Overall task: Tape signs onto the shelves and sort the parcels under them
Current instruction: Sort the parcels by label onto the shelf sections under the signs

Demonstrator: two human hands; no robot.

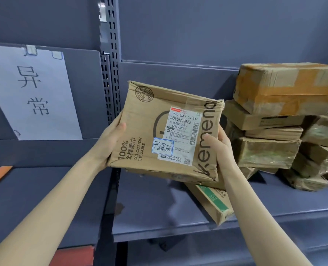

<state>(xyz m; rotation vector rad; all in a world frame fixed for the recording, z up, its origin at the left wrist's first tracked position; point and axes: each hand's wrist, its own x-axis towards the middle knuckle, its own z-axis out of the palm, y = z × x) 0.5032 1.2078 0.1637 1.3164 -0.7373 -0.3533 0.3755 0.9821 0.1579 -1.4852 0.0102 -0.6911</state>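
Currently we hold the cardboard parcel [146,116] between both hands, in front of the right shelf [159,214]; both forearms reach forward and upward. The left hand [107,144] grasps the parcel's left edge, thumb on the labelled face; the right hand [223,150] grasps the right edge, its fingers [209,139] curled on. The parcel is tilted above a green-striped box [213,204]; stacked parcels [274,150] lie just beside; the paper sign [32,93] hangs taped at left.
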